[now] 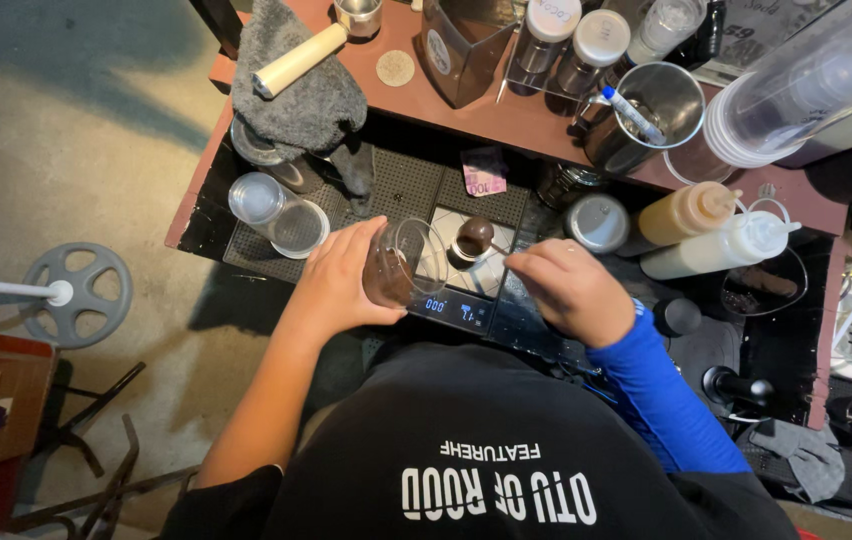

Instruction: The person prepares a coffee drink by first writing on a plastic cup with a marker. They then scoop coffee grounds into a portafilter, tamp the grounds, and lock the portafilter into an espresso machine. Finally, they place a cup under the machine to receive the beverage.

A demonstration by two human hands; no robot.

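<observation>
The person wears a black shirt with white printed lettering. The right arm has a bright blue long sleeve; the left arm is bare.

A reddish-brown tabletop (506, 125) carries a grey cloth (301, 95), a round coaster (395, 67), lidded jars (571, 40) and a steel pitcher (646, 115). Below it, a black perforated mat (401, 185) holds clear cups (276, 212), a digital scale (466, 265) and two squeeze bottles (711, 232).

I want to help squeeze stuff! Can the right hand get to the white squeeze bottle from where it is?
Probably yes. The right hand holds a spoon over the scale, and the white squeeze bottle lies just to its right with nothing between them; it would need to put the spoon down first.
</observation>
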